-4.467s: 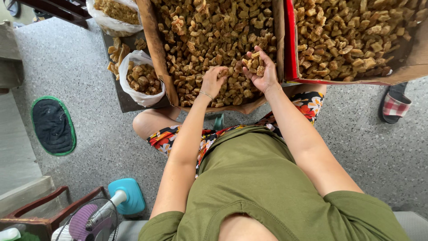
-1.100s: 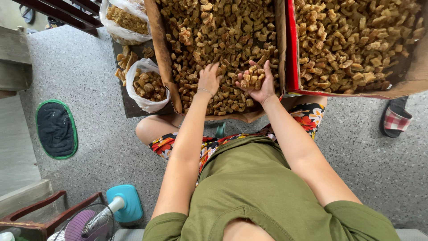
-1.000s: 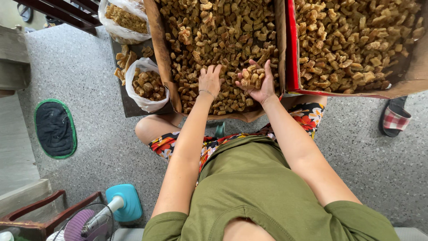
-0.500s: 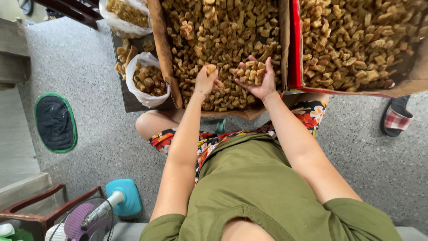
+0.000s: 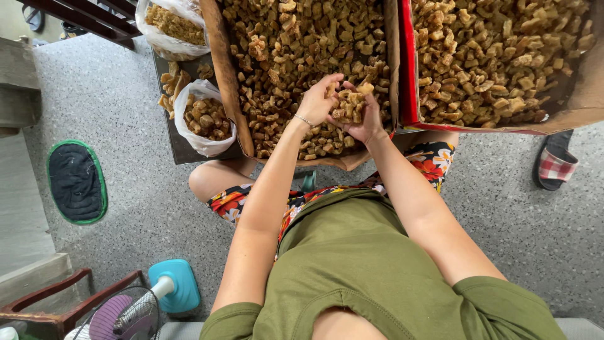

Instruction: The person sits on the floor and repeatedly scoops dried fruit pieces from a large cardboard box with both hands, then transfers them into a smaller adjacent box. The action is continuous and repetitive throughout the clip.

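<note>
A small heap of golden-brown fried pieces point(image 5: 349, 106) sits cupped in the right hand point(image 5: 365, 119), which is turned palm up over the near end of a cardboard box point(image 5: 228, 94). The pieces are chunky and irregular, some squarish and some curled, with a puffed, crackled surface that runs from pale tan to darker brown at the edges. The right hand's fingers curl loosely under and around the heap, holding it. The left hand point(image 5: 318, 101), a thin bracelet at its wrist, meets the heap from the left, its fingers closed in a pinch on the pieces at the top of the pile. Beneath both hands the box is filled edge to edge with the same kind of pieces, piled loosely. Just to its right stands a second box point(image 5: 408, 75) with a red inner wall, equally full. To the left of the first box lies a dark tray point(image 5: 179, 148) carrying an open white plastic bag point(image 5: 204, 119) with more pieces in it, and another filled bag point(image 5: 167, 28) lies farther up. All rest on a speckled grey floor point(image 5: 126, 201), where a dark oval mat with a green rim point(image 5: 77, 182) lies at the left, a checked slipper point(image 5: 553, 167) at the right, and a small fan with a turquoise base point(image 5: 151, 299) near the person's side.
</note>
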